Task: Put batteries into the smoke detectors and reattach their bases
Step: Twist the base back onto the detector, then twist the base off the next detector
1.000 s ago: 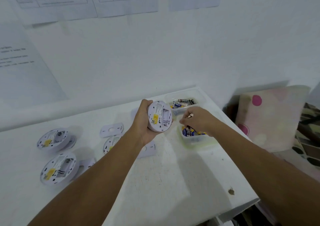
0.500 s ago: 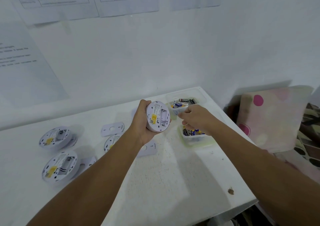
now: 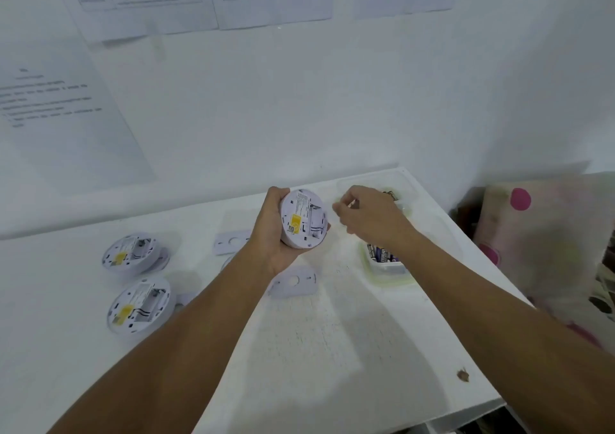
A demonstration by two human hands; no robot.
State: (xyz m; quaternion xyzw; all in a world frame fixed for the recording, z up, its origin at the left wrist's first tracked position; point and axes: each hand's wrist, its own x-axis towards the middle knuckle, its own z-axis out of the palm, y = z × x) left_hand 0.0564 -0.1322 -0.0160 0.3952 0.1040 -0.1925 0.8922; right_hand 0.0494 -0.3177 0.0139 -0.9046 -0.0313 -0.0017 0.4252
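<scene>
1. Two smoke detectors (image 3: 134,253) are seen lying back-up near the desk's (image 3: 332,350) left edge, one behind the other, their battery bays apparently unfilled.
2. Loose base plates (image 3: 293,282) are left flat on the desk around the middle, one toward the back and one nearer the front; none is refitted.
3. A third detector (image 3: 303,219) is gripped by the left hand (image 3: 273,234), fingers curled round its rim, and is held above the desk's middle with its back tilted toward the right.
4. The right hand (image 3: 366,215) has been lifted from the near battery tub (image 3: 386,262) by the desk's right edge and brought up just beside the held detector. Its fingertips are pressed together as if pinching something small; a battery is judged likely, but blur prevents certainty.
5. A second tub (image 3: 399,197) at the back right corner is partly hidden behind that hand.
6. Insertion into the open bay is judged the step in hand.
</scene>
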